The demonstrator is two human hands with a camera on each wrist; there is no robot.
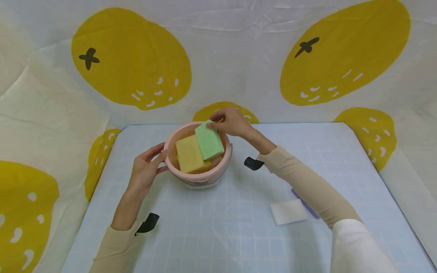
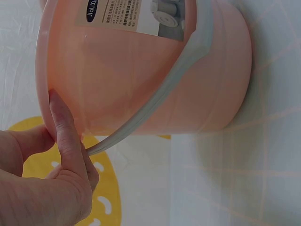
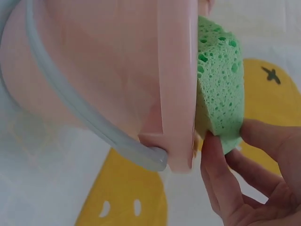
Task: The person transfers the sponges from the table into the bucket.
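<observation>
A pink bucket (image 1: 218,175) stands on the table toward the back, its pale grey handle (image 2: 162,94) hanging down along the side. My left hand (image 1: 146,165) grips the bucket's rim at the left, thumb and fingers on either side of it in the left wrist view. With thumb and fingertips my right hand (image 1: 229,120) pinches one end of a green sponge (image 1: 209,141) at the bucket's mouth. The sponge is porous and tilted, rising above the rim in the right wrist view. Inside the bucket lies a yellow sponge (image 1: 189,153), with more yellow partly hidden beneath.
A white sponge-like block (image 1: 288,212) lies on the table (image 1: 239,235) to the right of the bucket. Beside it a purple item (image 1: 305,204) is partly covered by the right sleeve. Behind the table hangs a white sheet (image 1: 235,57) with yellow fruit prints.
</observation>
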